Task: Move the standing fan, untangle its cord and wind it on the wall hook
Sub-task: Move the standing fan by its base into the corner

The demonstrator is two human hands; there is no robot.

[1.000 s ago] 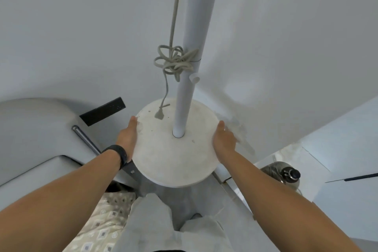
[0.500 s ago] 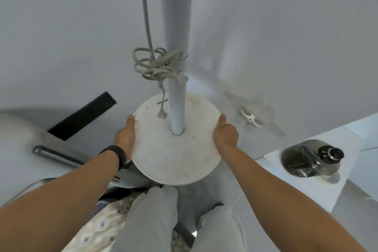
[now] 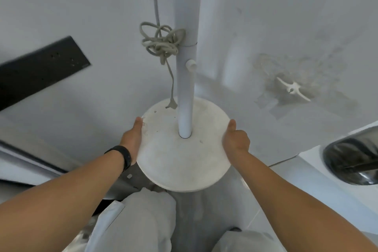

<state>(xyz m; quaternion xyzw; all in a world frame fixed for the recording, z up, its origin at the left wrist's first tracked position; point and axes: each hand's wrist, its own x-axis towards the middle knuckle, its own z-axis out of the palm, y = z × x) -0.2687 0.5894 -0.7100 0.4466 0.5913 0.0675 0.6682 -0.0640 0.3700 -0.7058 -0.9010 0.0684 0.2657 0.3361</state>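
Hands hold the fan by its round base (image 3: 184, 161): the left hand (image 3: 132, 142) grips the left edge and the right hand (image 3: 236, 142) grips the right edge, each thumb lying on top and the other fingers hidden below the rim. The base is close in front of the person's knees, and I cannot tell if it touches the floor. The pole (image 3: 187, 80) rises from the middle of the base and goes out of view at the top.

The base looks thick and probably heavy, and the tall pole can tip, so a grip on two opposite edges seems the right one. Its dusty top may be a little slippery.

The cord (image 3: 160, 42) is soft and hangs in a loose knot just left of the pole, touching it; its plug (image 3: 172, 105) hangs just over the far edge of the base. For untangling, the free plug end seems the best place to hold. The hook (image 3: 293, 88) is on the wall at the right.
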